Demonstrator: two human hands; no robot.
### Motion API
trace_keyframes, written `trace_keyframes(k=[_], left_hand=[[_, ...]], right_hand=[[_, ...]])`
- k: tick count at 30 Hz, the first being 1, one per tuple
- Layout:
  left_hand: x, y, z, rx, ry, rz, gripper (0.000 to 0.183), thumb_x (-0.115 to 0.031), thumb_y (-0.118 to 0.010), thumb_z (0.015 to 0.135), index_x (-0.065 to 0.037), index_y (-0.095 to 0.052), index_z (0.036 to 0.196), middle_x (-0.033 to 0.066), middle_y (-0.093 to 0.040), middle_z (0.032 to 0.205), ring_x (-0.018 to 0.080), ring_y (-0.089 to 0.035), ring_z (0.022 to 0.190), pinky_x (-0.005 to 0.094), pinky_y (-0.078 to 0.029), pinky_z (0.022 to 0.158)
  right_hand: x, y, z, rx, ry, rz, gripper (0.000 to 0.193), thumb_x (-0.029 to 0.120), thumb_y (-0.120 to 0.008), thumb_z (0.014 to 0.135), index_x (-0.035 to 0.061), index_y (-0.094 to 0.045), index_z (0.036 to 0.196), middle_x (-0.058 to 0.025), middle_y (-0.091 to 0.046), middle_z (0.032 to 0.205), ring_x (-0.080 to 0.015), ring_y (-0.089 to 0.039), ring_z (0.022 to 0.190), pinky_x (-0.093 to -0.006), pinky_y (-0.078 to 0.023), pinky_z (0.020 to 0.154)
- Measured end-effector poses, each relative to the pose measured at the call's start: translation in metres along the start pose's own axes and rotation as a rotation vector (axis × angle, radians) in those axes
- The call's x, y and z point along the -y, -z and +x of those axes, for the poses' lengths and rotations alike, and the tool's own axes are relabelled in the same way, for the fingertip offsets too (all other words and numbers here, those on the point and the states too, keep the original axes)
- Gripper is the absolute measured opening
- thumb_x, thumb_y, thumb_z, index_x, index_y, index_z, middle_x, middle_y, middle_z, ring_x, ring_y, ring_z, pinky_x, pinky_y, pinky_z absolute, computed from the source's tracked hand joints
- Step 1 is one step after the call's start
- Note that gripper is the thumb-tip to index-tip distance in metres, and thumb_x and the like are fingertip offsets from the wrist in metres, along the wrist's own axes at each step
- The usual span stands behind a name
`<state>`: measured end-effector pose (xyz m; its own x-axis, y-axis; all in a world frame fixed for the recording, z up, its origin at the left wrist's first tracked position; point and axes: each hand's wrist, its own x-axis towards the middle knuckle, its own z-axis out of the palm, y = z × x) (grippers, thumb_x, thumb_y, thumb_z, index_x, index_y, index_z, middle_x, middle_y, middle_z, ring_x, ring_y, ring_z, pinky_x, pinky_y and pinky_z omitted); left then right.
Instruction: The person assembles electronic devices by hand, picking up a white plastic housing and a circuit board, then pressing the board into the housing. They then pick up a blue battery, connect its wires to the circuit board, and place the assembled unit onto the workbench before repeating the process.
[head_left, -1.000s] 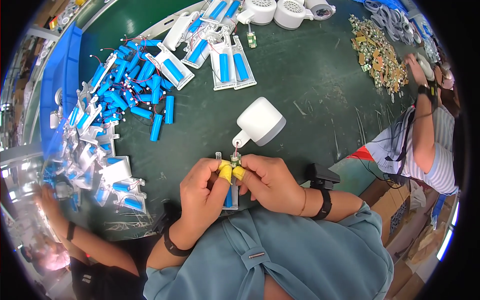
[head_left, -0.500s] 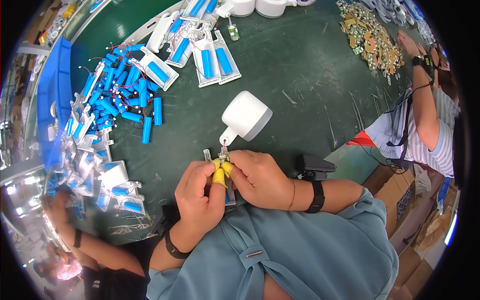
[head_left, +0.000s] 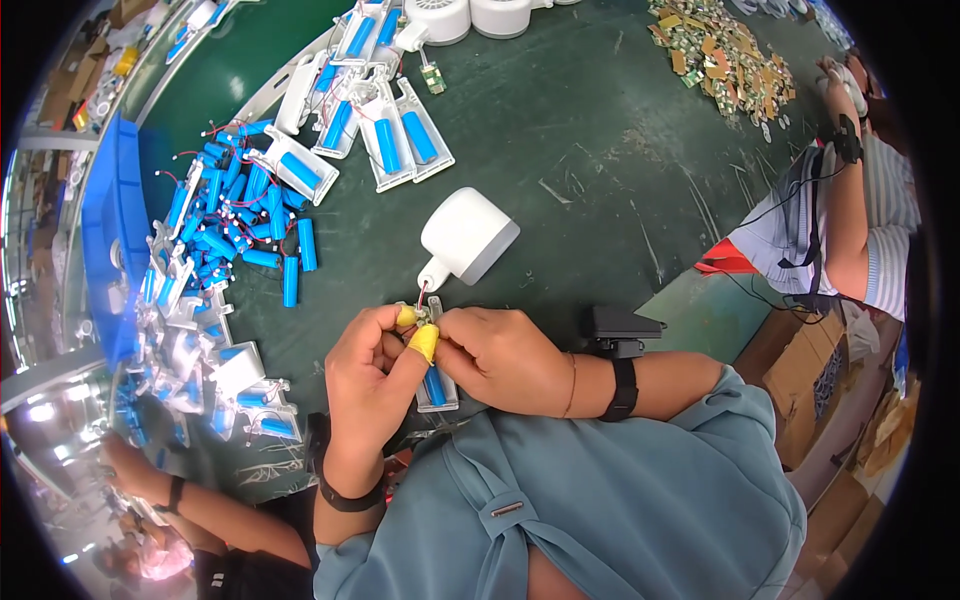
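My left hand [head_left: 368,375] pinches a small circuit board [head_left: 422,316] between thumb and index finger, both in yellow finger cots. My right hand [head_left: 505,358] is closed at the board's right side; what its fingertips grip is hidden. Below the fingers lies a white plastic casing half [head_left: 451,390] with a blue battery cell [head_left: 434,386] in it. A thin red wire runs from the board area up to the neck of a white fan head [head_left: 465,232] with a grey rim, which rests on the dark green table just beyond my hands.
Loose blue cells [head_left: 255,190] with wires are heaped at left, near a blue bin [head_left: 112,230]. Casings with cells [head_left: 385,140] lie beyond; more white fan heads [head_left: 437,18] stand at the far edge. A circuit board pile [head_left: 720,60] is far right. Co-workers' arms show at both sides.
Both hands have shifted slightly left in the picture, as has the whole scene. More of the casing and its blue cell shows under my fingers; the right thumb's yellow cot is hidden.
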<state>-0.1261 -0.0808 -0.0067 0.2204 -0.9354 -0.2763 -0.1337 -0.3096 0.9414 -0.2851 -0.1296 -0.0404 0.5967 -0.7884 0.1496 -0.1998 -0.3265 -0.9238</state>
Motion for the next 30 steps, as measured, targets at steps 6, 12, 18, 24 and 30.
trace_keyframes(k=[6, 12, 18, 24, 30], left_hand=[[0.001, -0.002, 0.003, -0.034, -0.028, 0.071, 0.018, 0.006, -0.067, 0.082, 0.004, -0.062, 0.099, -0.0027, -0.057, 0.078, -0.0017, -0.045, 0.061, 0.0149, -0.038, 0.052], [0.002, -0.006, 0.003, -0.069, -0.021, 0.082, 0.017, 0.006, -0.066, 0.083, 0.004, -0.062, 0.099, -0.0029, -0.057, 0.079, -0.0016, -0.045, 0.062, 0.0153, -0.038, 0.053], [0.0, 0.007, -0.002, 0.031, 0.1, -0.055, 0.019, 0.005, -0.062, 0.089, 0.004, -0.06, 0.108, -0.0015, -0.06, 0.082, -0.0008, -0.05, 0.065, 0.0154, -0.039, 0.054], [0.007, 0.024, -0.003, 0.119, 0.121, -0.059, 0.02, -0.003, -0.06, 0.094, 0.004, -0.059, 0.113, -0.0012, -0.061, 0.085, 0.0003, -0.049, 0.062, 0.0159, -0.037, 0.052], [0.01, 0.022, -0.003, 0.057, 0.069, -0.087, 0.023, -0.011, -0.053, 0.098, 0.001, -0.056, 0.118, 0.0045, -0.063, 0.086, 0.0033, -0.046, 0.055, 0.0175, -0.035, 0.048]], right_hand=[[-0.001, -0.002, 0.0, -0.008, 0.003, -0.004, 0.01, 0.006, -0.063, 0.083, 0.0014, -0.054, 0.084, -0.0145, -0.058, 0.072, -0.0328, -0.06, 0.066, -0.0419, -0.049, 0.058], [0.0, 0.0, 0.001, 0.015, 0.024, 0.007, 0.013, 0.01, -0.058, 0.087, -0.001, -0.051, 0.084, -0.0172, -0.06, 0.074, -0.0376, -0.062, 0.069, -0.0469, -0.05, 0.061], [-0.004, 0.012, 0.001, 0.149, -0.018, 0.054, 0.014, 0.013, -0.062, 0.085, 0.0011, -0.056, 0.084, -0.0133, -0.059, 0.071, -0.0333, -0.061, 0.066, -0.0423, -0.048, 0.06], [-0.008, 0.047, 0.015, 0.416, -0.127, 0.083, 0.016, 0.016, -0.059, 0.089, -0.0004, -0.06, 0.088, -0.0132, -0.064, 0.072, -0.0277, -0.065, 0.062, -0.0369, -0.049, 0.059], [-0.004, 0.056, 0.028, 0.516, -0.288, 0.241, 0.018, 0.017, -0.054, 0.092, 0.0007, -0.06, 0.087, -0.0107, -0.064, 0.068, -0.0207, -0.065, 0.059, -0.0333, -0.051, 0.056]])
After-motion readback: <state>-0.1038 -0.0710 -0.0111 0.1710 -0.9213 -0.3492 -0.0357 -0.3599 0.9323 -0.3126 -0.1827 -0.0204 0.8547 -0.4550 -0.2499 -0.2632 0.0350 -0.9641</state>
